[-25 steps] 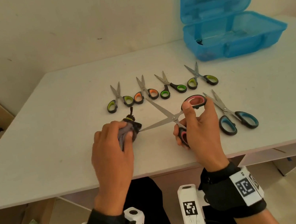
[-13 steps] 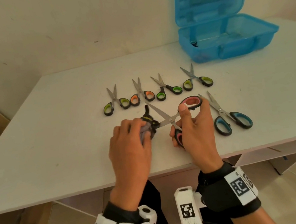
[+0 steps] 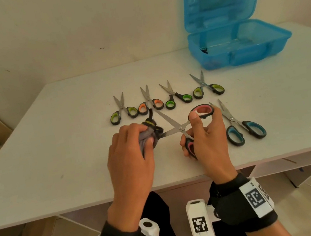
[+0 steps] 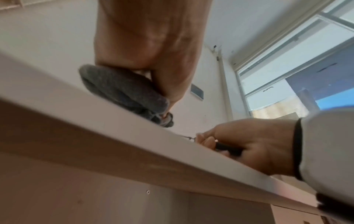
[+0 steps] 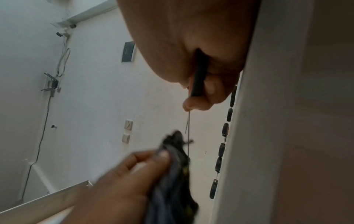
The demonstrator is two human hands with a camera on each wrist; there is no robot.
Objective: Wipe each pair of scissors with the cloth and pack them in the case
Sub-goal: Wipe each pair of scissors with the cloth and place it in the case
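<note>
On white table [image 3: 55, 153] against cream wall [image 3: 57, 31]: left hand [image 3: 130, 158] grips cloth [image 3: 147, 137]; right hand [image 3: 208, 140] holds pink-handled scissors [image 3: 180, 128]; blue case [image 3: 241, 48] lid up.

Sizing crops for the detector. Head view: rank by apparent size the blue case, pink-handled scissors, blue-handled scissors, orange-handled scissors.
1. blue case, by far.
2. pink-handled scissors and blue-handled scissors: similar; pink ones are partly hidden, unranked.
3. orange-handled scissors, smallest, though farther away.

The cloth [image 3: 149, 137] hides one blade tip of the pink-handled scissors [image 3: 180, 128].
</note>
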